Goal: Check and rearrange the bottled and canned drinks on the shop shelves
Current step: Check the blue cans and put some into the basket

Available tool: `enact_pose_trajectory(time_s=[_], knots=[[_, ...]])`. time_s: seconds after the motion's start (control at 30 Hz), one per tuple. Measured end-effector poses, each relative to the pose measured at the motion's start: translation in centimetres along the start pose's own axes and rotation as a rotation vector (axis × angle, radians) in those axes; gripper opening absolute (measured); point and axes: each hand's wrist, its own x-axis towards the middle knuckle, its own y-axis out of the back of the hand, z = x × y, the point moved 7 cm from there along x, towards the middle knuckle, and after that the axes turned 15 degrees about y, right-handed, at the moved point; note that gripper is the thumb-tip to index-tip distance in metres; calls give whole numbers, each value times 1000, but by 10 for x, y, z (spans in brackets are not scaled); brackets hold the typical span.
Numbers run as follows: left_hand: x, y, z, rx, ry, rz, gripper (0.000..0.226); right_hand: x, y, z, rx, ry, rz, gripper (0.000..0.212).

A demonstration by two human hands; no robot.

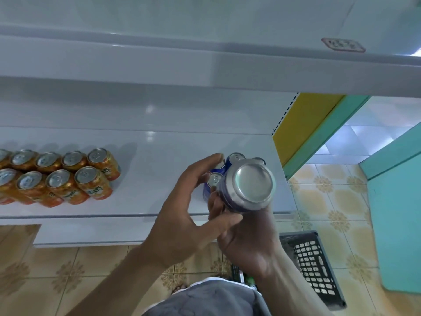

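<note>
A wide bare stretch of shelf [159, 160] lies open between the orange cans [59, 176] on the left and the blue cans [235, 158] near the right end. The upper shelf [159, 65] overhangs it, capping the room above. The can [252, 185] in your right hand [248, 242] crowds the blue cans; the yellow panel [300, 128] closes that end, with a black crate [319, 265] on the floor beside it.

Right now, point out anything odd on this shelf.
Only the blue aluminium can in the right hand stands out: tipped, bare base towards the camera. The orange cans on the white shelf stand upright.
</note>
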Motion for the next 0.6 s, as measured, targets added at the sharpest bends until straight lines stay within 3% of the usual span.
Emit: enact_pose_trajectory(time_s=[0.13,0.3,0.4,0.47,0.6], knots=[[0,-2,-1,-6,18,-10,77,-2,-3,-4,-25,26,-7,56],[0,-3,5,6,-14,-23,84,-3,-9,-34,-338,322,-26,64],[3,0,6,23,-34,0,77,-5,-17,-46,-548,476,-90,46],[5,5,5,-74,8,26,67,-6,-19,-49,-684,516,-107,44],[8,17,-6,-459,236,83,51,-15,-26,-63,-1012,694,-220,68]])
